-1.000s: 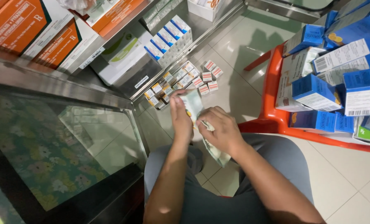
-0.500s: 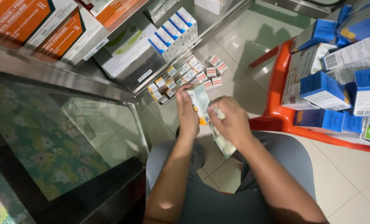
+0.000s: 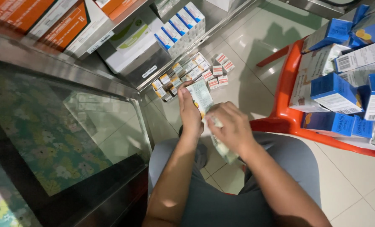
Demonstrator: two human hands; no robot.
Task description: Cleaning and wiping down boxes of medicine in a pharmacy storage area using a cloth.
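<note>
My left hand (image 3: 190,110) grips the upper part of a stack of thin white and pale green paper slips (image 3: 200,96), held upright over my lap. My right hand (image 3: 231,127) closes on the lower part of the same stack, where more slips (image 3: 224,150) hang out below its fingers. Both hands touch each other around the stack. I am seated, with grey trousers (image 3: 221,197) under my arms.
A glass counter (image 3: 65,126) with a floral lining stands at left. Its lower shelves hold white, blue and orange boxes (image 3: 177,25), with small red and white boxes (image 3: 215,71) on the tiled floor. An orange plastic chair (image 3: 284,105) at right carries blue and white boxes (image 3: 334,90).
The view has shifted slightly, so the shelves and chair appear lower and nearer. My hands stay together on the slips, the right hand working a little further over the stack.
</note>
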